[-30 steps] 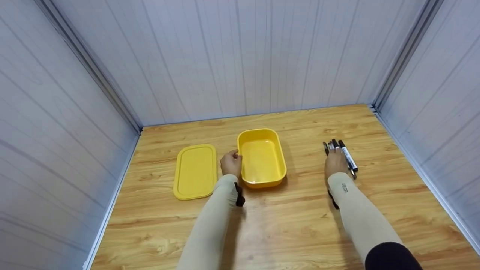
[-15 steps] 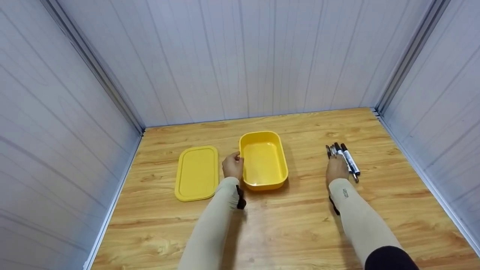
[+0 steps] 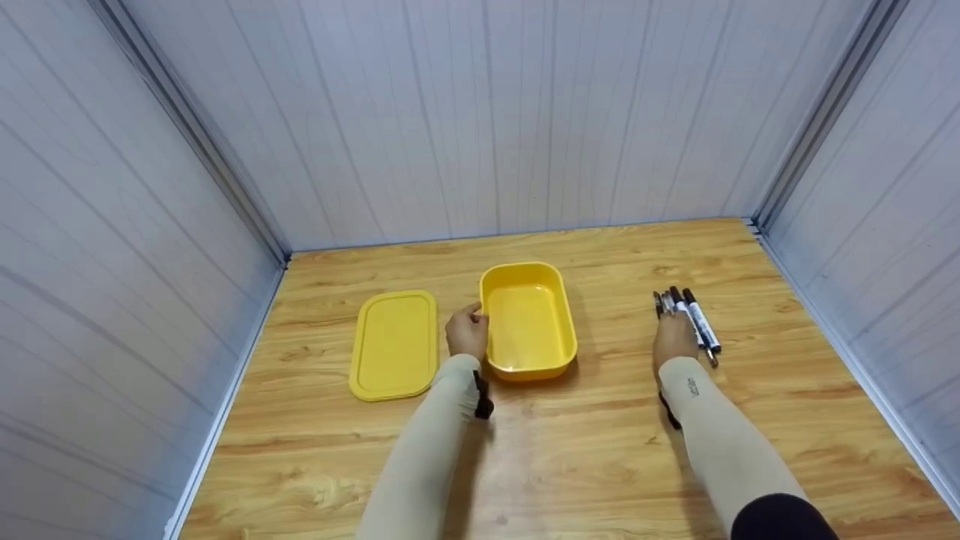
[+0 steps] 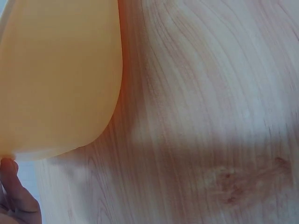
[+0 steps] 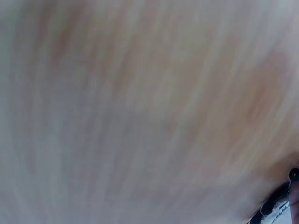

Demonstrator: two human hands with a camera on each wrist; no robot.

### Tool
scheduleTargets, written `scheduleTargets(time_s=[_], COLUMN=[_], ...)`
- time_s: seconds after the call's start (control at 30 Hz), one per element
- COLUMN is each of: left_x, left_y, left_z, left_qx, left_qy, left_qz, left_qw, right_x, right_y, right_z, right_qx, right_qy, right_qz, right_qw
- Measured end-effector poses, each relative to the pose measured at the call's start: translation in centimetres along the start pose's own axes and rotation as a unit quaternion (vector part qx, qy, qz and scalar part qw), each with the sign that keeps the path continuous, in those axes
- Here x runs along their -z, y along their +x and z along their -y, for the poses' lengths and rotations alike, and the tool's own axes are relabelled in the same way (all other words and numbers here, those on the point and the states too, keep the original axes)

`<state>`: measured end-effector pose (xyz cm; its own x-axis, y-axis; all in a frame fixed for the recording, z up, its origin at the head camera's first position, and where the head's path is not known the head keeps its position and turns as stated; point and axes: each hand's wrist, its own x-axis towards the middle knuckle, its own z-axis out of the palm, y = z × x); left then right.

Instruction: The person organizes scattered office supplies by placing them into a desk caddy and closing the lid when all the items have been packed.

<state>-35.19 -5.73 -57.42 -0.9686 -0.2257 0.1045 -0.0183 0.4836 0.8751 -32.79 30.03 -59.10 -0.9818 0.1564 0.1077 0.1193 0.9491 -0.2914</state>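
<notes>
Pens (image 3: 702, 320) lie partly under my right hand (image 3: 675, 337) in the head view; I cannot tell its grip. My left hand (image 3: 468, 336) pinches the yellow box (image 3: 529, 322), between it and a lid (image 3: 394, 345). Left wrist: fingertips (image 4: 9, 165) at the rim. Right wrist: blurred tabletop (image 5: 140, 93), dark pen ends.

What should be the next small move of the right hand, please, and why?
Perhaps the right hand should settle its grip on one of the pens. Its fingers are down at the bunch, but whether they hold a pen is hidden. Meanwhile the left hand is at the left wall of the open yellow box.
</notes>
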Motion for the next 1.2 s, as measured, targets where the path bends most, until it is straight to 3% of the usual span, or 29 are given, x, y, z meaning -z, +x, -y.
scheduleTargets(time_s=[0.23,0.5,0.73,0.9,1.03,1.2], left_x=[-0.1,-0.2,-0.3,-0.4,-0.5,-0.6], left_y=[0.0,0.0,0.0,-0.3,-0.2,0.1], left_z=[0.0,-0.1,0.0,0.1,0.2,0.3], left_qx=[0.007,-0.005,0.01,-0.002,-0.001,-0.004], left_qy=[-0.004,0.003,0.005,0.01,0.012,0.007], left_qz=[-0.003,-0.014,-0.013,-0.012,-0.006,-0.014], left_qw=[1.0,0.9999,0.9999,0.9999,0.9999,0.9999], right_x=[0.4,0.5,0.4,0.2,0.4,0.9], right_y=[0.3,0.5,0.3,0.1,0.1,0.4], right_z=[-0.2,-0.3,-0.8,-1.1,-0.7,0.8], right_qx=[-0.017,-0.03,-0.043,-0.041,-0.054,-0.069], right_qy=[0.031,0.07,0.096,0.12,0.148,0.181], right_qz=[0.017,0.006,0.007,-0.016,-0.029,-0.013], right_qw=[0.9992,0.9971,0.9944,0.9919,0.9871,0.981])
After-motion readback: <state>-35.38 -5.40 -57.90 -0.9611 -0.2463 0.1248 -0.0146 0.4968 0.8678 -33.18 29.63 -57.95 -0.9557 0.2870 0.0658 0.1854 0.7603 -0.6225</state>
